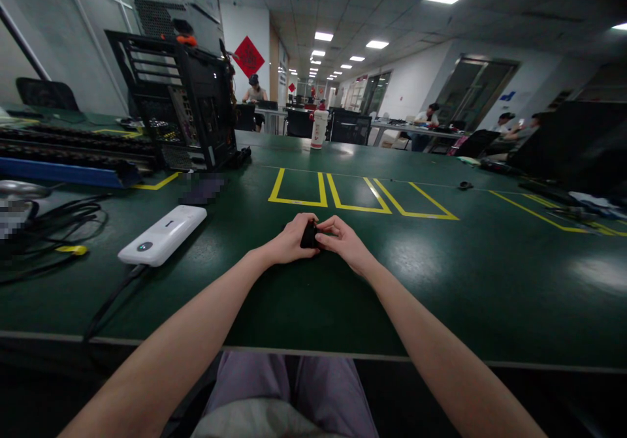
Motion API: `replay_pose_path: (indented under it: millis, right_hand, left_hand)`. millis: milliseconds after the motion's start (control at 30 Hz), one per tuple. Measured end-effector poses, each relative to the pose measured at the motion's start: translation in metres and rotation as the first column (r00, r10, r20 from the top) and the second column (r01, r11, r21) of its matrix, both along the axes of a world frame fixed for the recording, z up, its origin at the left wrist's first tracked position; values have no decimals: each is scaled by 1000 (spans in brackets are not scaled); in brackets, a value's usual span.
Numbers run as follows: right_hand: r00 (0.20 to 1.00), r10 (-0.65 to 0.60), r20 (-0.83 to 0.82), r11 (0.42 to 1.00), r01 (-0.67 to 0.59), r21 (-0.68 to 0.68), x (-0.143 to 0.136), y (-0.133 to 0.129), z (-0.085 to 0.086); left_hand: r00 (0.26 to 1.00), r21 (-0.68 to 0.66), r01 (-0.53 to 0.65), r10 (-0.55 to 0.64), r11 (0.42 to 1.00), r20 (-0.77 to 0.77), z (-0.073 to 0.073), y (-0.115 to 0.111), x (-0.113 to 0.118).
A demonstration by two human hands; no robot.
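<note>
A small black object (308, 236) sits between my hands, low over the green tabletop (313, 301); its exact kind I cannot make out. My left hand (288, 241) wraps round it from the left, thumb in front and fingers behind. From the right, my right hand (349, 245) has its thumb and forefinger pinched at the object's near right side. The fingers cover much of it. Beyond my hands, yellow tape outlines (298, 202) mark the table.
At left stand a white power bank (164, 235) with a cable, tangled black cables (53, 245) and an open black computer case (196, 105). A white bottle (319, 130) stands at the far edge. A small black round piece (465, 185) lies to the right. Several people sit farther off.
</note>
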State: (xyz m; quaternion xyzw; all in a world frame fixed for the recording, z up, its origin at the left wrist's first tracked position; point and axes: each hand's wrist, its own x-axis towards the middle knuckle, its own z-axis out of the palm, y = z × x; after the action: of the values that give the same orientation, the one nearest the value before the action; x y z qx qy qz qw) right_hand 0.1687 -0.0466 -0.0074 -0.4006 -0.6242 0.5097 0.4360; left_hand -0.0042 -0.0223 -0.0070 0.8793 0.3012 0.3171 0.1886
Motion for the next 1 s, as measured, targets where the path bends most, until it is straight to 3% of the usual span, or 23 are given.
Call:
replay_pose_path:
  millis: [200,433,733,1000]
  right_hand:
    - [999,-23,24,1000,23,11,-1,4,-3]
    - [999,46,-3,999,-46,15,1,1,0]
    - [999,-39,-20,999,39,38,-1,3,2]
    - [996,-89,-8,995,89,-55,9,6,-2]
  left_hand:
    - [1000,1,0,0,1000,6,-1,0,1]
    - [1000,-12,-5,5,1000,3,-1,0,0]
    - [1000,-3,3,-3,1000,24,-2,1,1]
    - [1000,-12,-14,14,1000,17,-1,0,0]
